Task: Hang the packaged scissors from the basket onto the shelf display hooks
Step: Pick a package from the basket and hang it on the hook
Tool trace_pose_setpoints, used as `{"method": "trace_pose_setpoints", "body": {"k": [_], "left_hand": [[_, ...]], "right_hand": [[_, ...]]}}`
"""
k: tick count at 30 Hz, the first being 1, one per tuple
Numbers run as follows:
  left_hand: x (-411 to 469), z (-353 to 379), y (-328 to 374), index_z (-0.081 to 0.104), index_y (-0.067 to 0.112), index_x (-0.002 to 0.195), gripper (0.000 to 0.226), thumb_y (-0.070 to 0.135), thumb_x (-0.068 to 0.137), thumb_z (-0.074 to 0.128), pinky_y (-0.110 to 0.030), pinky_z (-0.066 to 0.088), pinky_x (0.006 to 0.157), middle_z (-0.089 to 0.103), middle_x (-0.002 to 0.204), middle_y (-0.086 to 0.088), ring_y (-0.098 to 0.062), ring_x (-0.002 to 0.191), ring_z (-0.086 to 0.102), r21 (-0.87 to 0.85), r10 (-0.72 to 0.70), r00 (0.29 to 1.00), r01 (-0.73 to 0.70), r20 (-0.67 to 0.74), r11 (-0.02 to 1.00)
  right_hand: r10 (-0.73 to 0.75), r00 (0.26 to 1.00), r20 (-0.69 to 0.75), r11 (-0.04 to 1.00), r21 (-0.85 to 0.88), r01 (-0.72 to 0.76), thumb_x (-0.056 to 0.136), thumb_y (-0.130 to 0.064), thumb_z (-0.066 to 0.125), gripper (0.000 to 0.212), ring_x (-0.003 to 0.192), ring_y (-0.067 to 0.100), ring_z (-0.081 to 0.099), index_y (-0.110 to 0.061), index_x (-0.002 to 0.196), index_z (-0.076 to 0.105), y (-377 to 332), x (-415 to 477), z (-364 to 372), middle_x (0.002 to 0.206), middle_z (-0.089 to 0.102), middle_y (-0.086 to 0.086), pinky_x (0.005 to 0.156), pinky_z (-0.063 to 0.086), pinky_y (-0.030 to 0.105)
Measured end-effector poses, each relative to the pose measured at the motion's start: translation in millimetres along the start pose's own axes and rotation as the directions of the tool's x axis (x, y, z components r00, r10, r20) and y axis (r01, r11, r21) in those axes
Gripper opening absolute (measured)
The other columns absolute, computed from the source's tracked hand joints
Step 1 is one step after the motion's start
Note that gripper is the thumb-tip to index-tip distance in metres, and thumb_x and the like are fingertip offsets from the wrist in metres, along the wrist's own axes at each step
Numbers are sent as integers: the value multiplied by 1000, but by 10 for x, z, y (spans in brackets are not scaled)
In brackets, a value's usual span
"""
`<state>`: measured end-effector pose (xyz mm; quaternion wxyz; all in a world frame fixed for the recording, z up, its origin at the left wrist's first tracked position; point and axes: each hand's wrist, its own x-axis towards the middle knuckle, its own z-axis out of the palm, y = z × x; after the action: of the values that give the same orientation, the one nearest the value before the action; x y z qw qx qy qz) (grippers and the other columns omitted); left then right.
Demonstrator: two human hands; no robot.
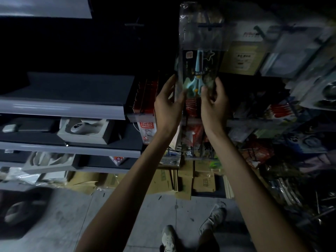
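1. The packaged scissors (199,59), a pale blue pair in a clear upright sleeve with a dark printed card, stand in the upper middle of the frame, held up against the hanging display; no basket is in view.
2. The left hand (168,106) grips the lower left edge of the pack, thumb on the front and fingers reaching up along the side.
3. The right hand (215,104) grips the lower right edge the same way, thumb pressed on the front near the scissor handles; both hands are closed on the pack.
4. A dark display hook (209,26) shows through the top of the sleeve; the frame is too blurred to tell whether the pack is threaded on it.
5. Other hanging packs (243,57) crowd the upper right; red packets (145,95) sit just left of the left hand.
6. Grey shelves (63,108) with boxed goods fill the left of the frame; cardboard boxes (203,180) lie on the floor in the lower middle; the person's shoes (168,237) show at the bottom edge.
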<state>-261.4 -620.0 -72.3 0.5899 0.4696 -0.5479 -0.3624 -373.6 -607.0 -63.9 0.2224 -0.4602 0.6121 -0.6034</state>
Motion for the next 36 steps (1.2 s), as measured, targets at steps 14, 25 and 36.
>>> {"method": "trace_pose_setpoints", "body": {"k": [14,25,36], "left_hand": [[7,49,-4,46,14,157,53,23,106,61,-30,54,107,65,145,0,-5,132,61,29,104,993,-106,57,994],[-96,-2,-1,52,15,151,52,26,103,67,-32,55,106,63,144,3,-4,129,60,102,30,999,-31,12,994],[-966,-636,278,57,21,142,42,20,101,65,-41,58,97,64,133,6,-6,121,62,402,125,980,-55,-151,914]], "right_hand": [[-25,996,84,999,-37,28,107,-34,53,58,139,2,45,-9,157,38,23,19,27,155,50,4,100,39,1],[-61,996,59,994,-92,66,105,-31,59,63,125,-17,37,-14,160,33,3,-5,-124,153,51,3,96,36,-3],[-229,943,244,971,-17,240,96,-31,74,62,134,-1,52,-18,150,48,-160,-720,-627,147,57,-5,103,42,10]]}}
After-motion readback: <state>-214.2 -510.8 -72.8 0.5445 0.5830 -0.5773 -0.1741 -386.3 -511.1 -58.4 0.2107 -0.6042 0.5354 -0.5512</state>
